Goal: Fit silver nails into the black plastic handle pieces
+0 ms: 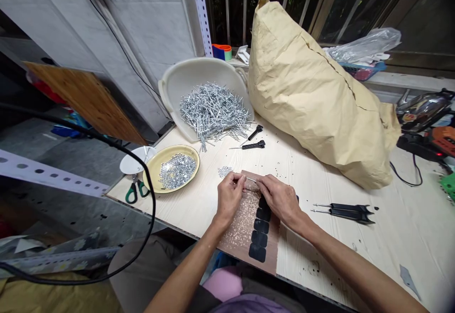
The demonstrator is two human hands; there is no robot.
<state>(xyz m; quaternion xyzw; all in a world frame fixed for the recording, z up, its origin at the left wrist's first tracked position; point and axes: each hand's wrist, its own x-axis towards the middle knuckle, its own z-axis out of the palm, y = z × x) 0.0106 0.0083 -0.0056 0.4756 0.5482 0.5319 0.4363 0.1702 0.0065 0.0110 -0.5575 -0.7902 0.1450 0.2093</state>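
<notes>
My left hand (229, 195) and my right hand (279, 198) meet over the far end of a brown board (245, 230) at the table's near edge. Both pinch a thin metal pin (250, 179) held between their fingertips. The board carries a speckled patch and a row of black pads (259, 237). A small heap of tiny silver parts (224, 171) lies just beyond my left hand. Beyond that, a pale tub (185, 81) on its side spills a big pile of metal pins (213, 109).
A yellow dish (151, 168) of small silver pieces and green-handled scissors (137, 191) sit at the left edge. Black-handled finished pieces lie at centre (253, 140) and right (350, 210). A large tan sack (316, 90) fills the back. A black cable (149, 194) hangs at left.
</notes>
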